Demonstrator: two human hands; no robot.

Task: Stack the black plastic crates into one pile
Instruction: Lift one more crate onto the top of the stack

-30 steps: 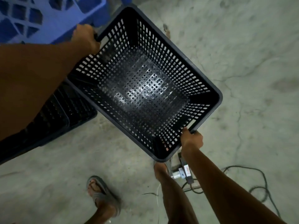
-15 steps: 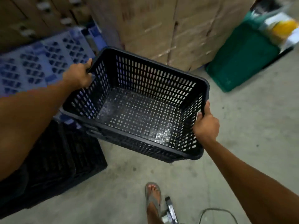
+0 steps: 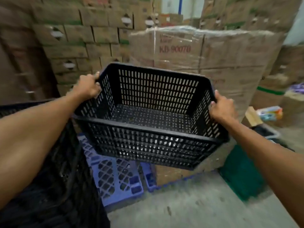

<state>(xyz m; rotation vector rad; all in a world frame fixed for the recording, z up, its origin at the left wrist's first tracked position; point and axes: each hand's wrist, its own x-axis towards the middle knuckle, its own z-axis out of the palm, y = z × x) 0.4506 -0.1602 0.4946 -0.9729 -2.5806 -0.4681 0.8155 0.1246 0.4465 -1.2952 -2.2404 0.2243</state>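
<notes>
Forearms reach forward from both lower corners, bare. Between them a black plastic crate (image 3: 148, 122) is held in the air, rectangular, empty, its walls and bottom cut with rows of small slots and its rim thick and smooth. The left hand (image 3: 88, 87) is closed around the left short rim, and the right hand (image 3: 222, 107) is closed around the right short rim, thumb on top. At the lower left, under the left arm, a dark stack of black crates (image 3: 54, 186) stands on the floor, blurred. Beside it lies a blue plastic pallet (image 3: 118, 178) with a lattice of diamond holes. A green crate (image 3: 241, 175) stands at the right on the grey concrete floor (image 3: 189, 208). Behind the held crate is a large cardboard box (image 3: 222, 60) wrapped in clear film, and further back a wall of stacked cartons (image 3: 74, 38).
</notes>
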